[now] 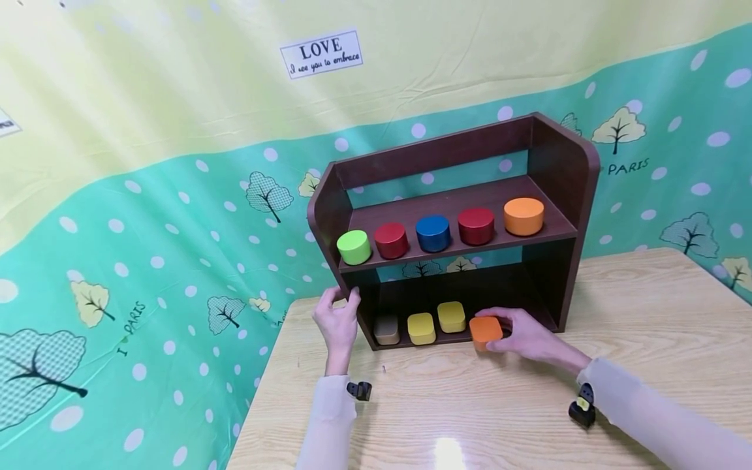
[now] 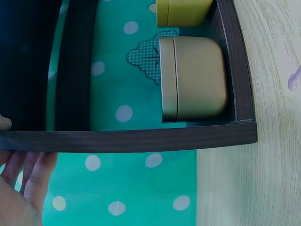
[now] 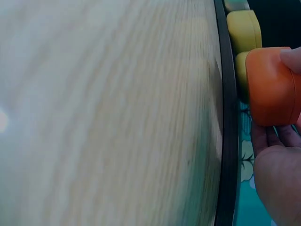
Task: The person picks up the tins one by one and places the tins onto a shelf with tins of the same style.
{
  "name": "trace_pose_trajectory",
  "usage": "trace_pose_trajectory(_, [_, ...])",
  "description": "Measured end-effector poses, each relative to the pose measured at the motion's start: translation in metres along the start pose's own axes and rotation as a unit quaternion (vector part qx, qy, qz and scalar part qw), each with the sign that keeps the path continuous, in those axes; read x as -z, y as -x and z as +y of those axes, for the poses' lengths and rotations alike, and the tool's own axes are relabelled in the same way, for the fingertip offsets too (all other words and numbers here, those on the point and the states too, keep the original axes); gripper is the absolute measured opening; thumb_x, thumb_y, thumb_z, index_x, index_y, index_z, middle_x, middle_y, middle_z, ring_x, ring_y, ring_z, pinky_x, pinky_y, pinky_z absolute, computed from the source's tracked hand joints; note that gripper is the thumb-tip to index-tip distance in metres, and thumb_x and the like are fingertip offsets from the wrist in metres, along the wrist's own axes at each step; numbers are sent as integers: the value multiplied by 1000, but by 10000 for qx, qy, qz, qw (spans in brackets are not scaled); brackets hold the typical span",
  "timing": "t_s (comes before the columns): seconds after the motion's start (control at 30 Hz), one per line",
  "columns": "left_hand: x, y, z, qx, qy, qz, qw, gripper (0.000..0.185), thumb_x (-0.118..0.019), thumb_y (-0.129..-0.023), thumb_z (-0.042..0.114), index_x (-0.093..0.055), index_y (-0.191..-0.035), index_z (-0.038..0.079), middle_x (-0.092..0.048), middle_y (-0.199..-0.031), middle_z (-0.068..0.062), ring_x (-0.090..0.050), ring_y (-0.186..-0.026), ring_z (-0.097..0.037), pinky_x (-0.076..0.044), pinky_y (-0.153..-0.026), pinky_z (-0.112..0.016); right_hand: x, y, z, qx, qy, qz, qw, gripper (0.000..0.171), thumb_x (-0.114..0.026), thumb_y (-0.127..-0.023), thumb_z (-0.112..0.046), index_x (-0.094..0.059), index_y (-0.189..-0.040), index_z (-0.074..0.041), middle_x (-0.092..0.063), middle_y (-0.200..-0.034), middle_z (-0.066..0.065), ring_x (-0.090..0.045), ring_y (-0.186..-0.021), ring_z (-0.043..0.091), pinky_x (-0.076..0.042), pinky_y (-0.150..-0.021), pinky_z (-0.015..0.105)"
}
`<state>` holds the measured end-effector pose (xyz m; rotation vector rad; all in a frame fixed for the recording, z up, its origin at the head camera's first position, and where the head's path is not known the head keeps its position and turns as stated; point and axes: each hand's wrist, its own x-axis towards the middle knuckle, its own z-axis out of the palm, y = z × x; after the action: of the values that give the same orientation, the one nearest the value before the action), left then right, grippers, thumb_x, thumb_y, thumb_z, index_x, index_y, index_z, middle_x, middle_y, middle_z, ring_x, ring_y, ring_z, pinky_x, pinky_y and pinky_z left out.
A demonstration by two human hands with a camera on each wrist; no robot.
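Observation:
My right hand grips a square orange tin at the front edge of the lower shelf; the right wrist view shows fingers around the tin. My left hand holds the left side panel of the dark brown shelf unit. In the left wrist view the thumb is on the panel's inner side and the fingers on its outer side. A beige square tin stands nearest this hand on the lower shelf. Two yellow square tins stand between it and the orange one.
On the upper shelf stands a row of round tins: light green, red, blue, another red and orange. The unit stands on a wooden table against a patterned green and yellow cloth.

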<state>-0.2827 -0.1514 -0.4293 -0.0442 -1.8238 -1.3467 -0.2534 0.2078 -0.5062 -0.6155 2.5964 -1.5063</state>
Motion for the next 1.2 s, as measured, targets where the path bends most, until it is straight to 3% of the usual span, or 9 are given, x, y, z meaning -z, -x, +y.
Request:
trace_pose_trajectory(0.13, [0, 0, 5, -47, -6, 8, 10000, 8, -80, -86, -10, -74, -88, -15, -74, -85, -33, -66, -83, -35, -53, -85, -49, 5, -3, 3, -109, 64, 62, 9999, 60, -86, -88, -16, -66, -144, -4, -71, -141, 22, -64, -125, 37, -53, -109, 61])
trace_pose_trajectory(0.33, [0, -1, -14, -105, -12, -22, 9999, 9, -84, -87, -1, -78, -89, -8, -77, -85, -25, -68, -83, -25, -51, -83, -29, 11, -7, 8, -233, 104, 40, 9997, 61, -85, -90, -16, -64, -147, -4, -67, -146, 25, -62, -129, 39, -51, -111, 67])
trace_pose_trajectory(0.57, [3, 3, 22, -121, -26, 13, 9999, 11, -80, -87, -6, -73, -86, -15, -74, -83, -31, -67, -81, -28, -52, -82, -34, 15, -14, 13, -218, 202, 100, 9995, 60, -84, -91, -16, -63, -146, -3, -68, -143, 26, -62, -124, 38, -51, -109, 67])
trace_pose_trajectory(0.9, [4, 2, 21, -67, -25, -30, 10000, 10, -80, -88, -6, -75, -89, -14, -75, -85, -31, -67, -83, -29, -48, -80, -21, 16, -20, 18, -326, 188, 148, 9992, 60, -83, -91, -15, -63, -147, -3, -67, -143, 26, -61, -121, 36, -50, -111, 68])
trace_pose_trajectory(1.2, [4, 2, 21, -87, -41, -38, 9999, 10, -80, -88, -6, -74, -89, -14, -75, -85, -31, -67, -83, -26, -48, -82, -20, 17, -21, 19, -277, 144, 132, 9994, 61, -81, -91, -14, -62, -147, -2, -66, -144, 28, -61, -120, 36, -50, -111, 69])
